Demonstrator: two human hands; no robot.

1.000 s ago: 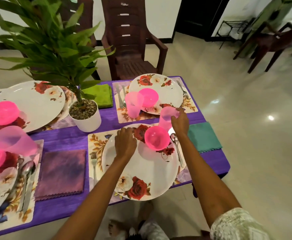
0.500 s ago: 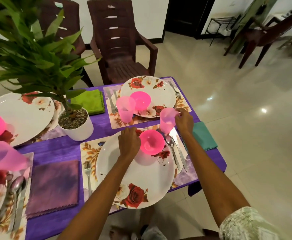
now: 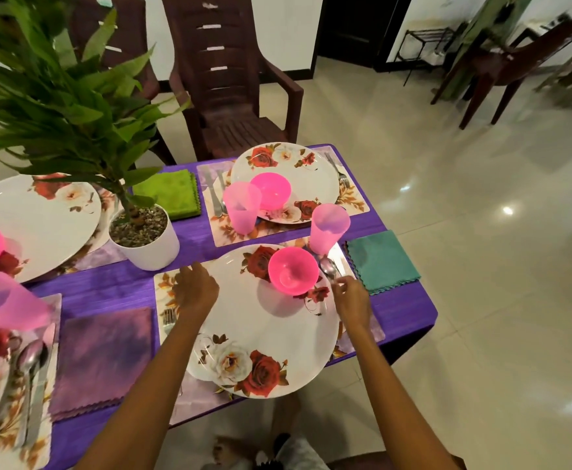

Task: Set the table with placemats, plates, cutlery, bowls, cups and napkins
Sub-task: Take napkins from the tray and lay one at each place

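Observation:
Nearest me, a rose-patterned plate [image 3: 271, 337] lies on a floral placemat [image 3: 165, 283] and carries a pink bowl [image 3: 291, 271]. A pale pink cup [image 3: 328, 228] stands upright behind the bowl, at the placemat's far right corner. A spoon [image 3: 327, 267] and a knife lie right of the plate, and a teal napkin [image 3: 382, 261] lies beyond them. A fork [image 3: 167, 317] shows left of the plate. My left hand [image 3: 194, 290] rests on the plate's left rim with relaxed fingers. My right hand [image 3: 350, 296] hovers over the spoon's handle, fingers loose, holding nothing I can see.
Across the purple table sits a second setting: plate [image 3: 315, 174], pink bowl [image 3: 271, 189], cup [image 3: 242, 206], green napkin [image 3: 172, 193]. A potted plant [image 3: 149, 242] stands mid-table. More plates, a purple napkin [image 3: 103, 357] and cutlery lie left. A brown chair [image 3: 237, 96] stands behind.
My right hand has let go of the pink cup, which now stands alone, and drawn back towards me over the cutlery. My left hand has slid left to the plate's rim.

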